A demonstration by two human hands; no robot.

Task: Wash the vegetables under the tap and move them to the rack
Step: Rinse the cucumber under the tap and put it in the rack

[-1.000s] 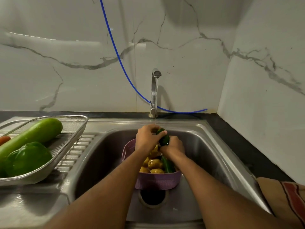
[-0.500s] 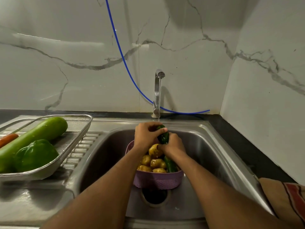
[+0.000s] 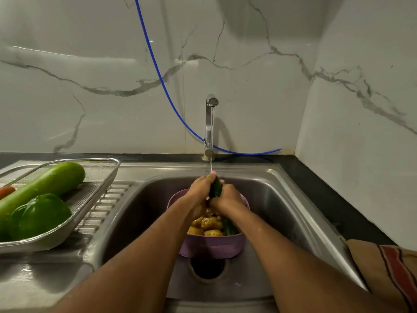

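Observation:
A dark green cucumber stands tilted under the thin water stream from the steel tap. My left hand grips its upper part and my right hand grips it lower down; its bottom end pokes out among yellow potatoes in a purple colander in the sink. On the left drainboard, a wire-mesh rack holds a long pale green gourd, a green bell pepper and a carrot.
A blue hose runs down the marble wall behind the tap. The open drain hole lies in front of the colander. A striped cloth lies on the dark counter at the right.
Both hands have shifted along the cucumber, the left moving up toward its tip under the stream. The view has moved slightly; the colander and rack stay put.

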